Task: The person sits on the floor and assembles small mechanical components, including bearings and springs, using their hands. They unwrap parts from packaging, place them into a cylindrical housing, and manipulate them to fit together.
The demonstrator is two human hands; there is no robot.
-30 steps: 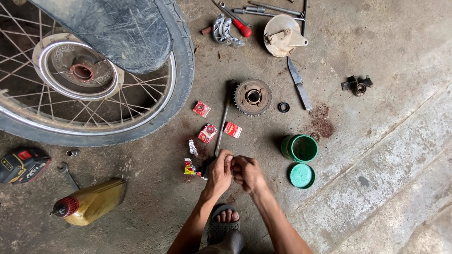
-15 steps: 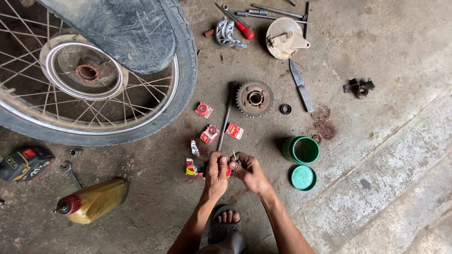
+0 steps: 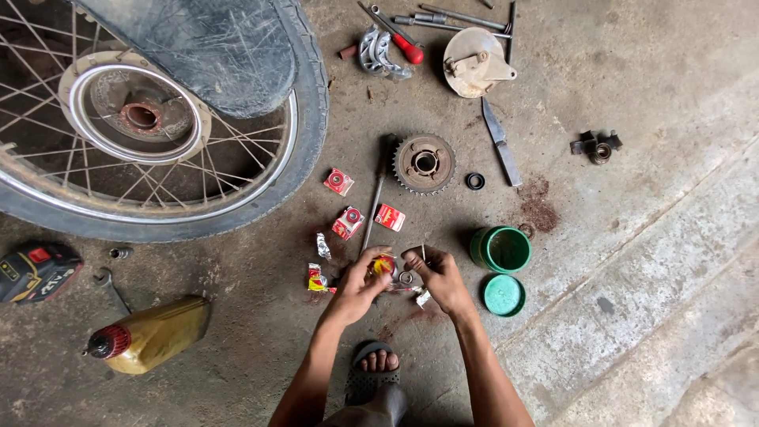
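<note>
Both hands meet low on the concrete floor (image 3: 617, 261), forearms cut off by the bottom edge. Left hand (image 3: 357, 286) pinches a red-yellow packet (image 3: 383, 265); right hand (image 3: 439, 278) pinches a small ring (image 3: 405, 277), partly hidden by fingers. A green tub (image 3: 501, 249) stands just beside the right hand.

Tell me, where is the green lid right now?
The green lid lies flat on the concrete floor, just right of the right hand and directly below the open green tub.
</note>
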